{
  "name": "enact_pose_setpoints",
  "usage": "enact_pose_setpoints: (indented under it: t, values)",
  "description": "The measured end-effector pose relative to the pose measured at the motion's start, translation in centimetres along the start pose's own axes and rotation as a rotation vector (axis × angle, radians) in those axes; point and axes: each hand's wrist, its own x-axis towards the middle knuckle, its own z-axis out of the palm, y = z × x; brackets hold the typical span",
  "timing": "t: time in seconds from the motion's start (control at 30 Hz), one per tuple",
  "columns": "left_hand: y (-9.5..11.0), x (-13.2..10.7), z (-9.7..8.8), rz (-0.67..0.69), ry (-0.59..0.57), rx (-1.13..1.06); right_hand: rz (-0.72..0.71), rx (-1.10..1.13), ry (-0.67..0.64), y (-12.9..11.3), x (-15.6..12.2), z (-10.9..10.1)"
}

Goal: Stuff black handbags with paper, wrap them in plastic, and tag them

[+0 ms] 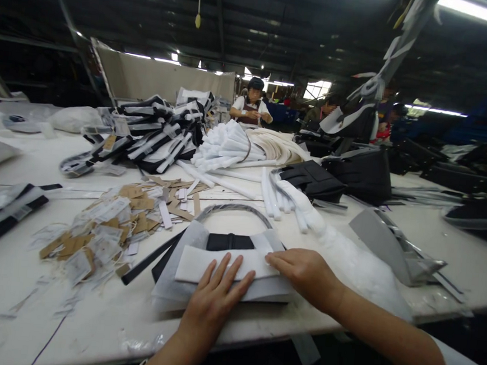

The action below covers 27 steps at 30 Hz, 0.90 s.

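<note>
In front of me a black handbag lies on the table, partly covered by thin white foam sheet. Its handle, wrapped in clear film, arches away from me, and a dark strap sticks out to the left. Across the bag's front rests a white foam strip. My left hand presses flat on this strip with fingers spread. At the strip's right end my right hand is closed, thumb and fingertips pinching its edge.
Left of the bag lies a heap of paper tags. Behind are wrapped black straps, a bundle of white foam rods and black bags. White padding and a grey piece lie right. A co-worker is across the table.
</note>
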Motion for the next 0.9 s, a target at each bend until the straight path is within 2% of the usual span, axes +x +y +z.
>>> enact_pose_setpoints:
  t: [0.1,0.3,0.6,0.8,0.9]
  values:
    - [0.1,-0.1,-0.2,0.009,-0.042,-0.01,-0.065,-0.054,0.055,-1.1,-0.7,-0.2]
    - [0.3,0.0,-0.5,-0.02,-0.08,-0.035,-0.093,-0.114,0.113,-2.6,-1.2,-1.1]
    - [0.5,0.3,-0.8,-0.043,-0.099,-0.054,-0.067,-0.054,0.136,-4.9,-2.7,-2.0]
    - [0.6,0.3,-1.0,-0.03,-0.135,-0.059,0.031,-0.018,0.155,-6.7,-3.5,-0.8]
    - [0.4,0.5,-1.2,0.024,-0.145,-0.049,0.103,-0.004,0.15,-7.3,-3.9,0.3]
